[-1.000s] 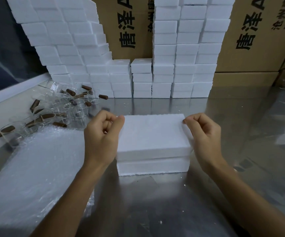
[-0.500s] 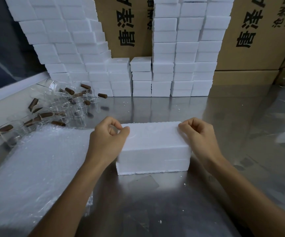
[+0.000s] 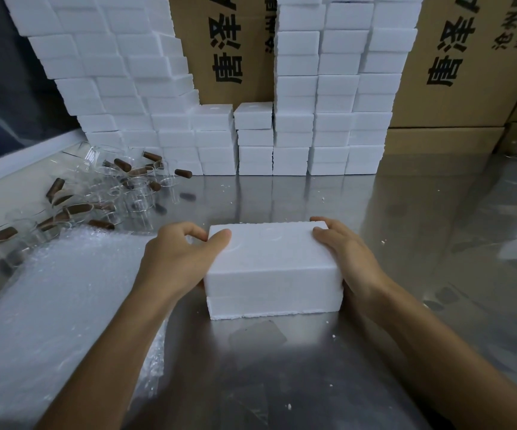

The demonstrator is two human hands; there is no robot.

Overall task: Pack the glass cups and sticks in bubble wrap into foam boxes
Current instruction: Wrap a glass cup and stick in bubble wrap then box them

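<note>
1. Our left hand (image 3: 179, 259) grips the left end of the foam box (image 3: 272, 268), thumb on its lid.
2. Our right hand (image 3: 349, 259) clasps its right end.
3. The closed box sits on the steel counter (image 3: 406, 212).
4. Glass cups (image 3: 120, 193), sticks (image 3: 122, 164) and bubble wrap (image 3: 49, 305) lie to the left.

Head-worn view, forward and downward

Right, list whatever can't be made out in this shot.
- Inside of the closed white foam box, head view: its lid hides any contents.
- Fingertips of the left hand and right hand: behind the box.
- Printed brown cardboard cartons: lettering cut off by the top edge and foam stacks.
</note>
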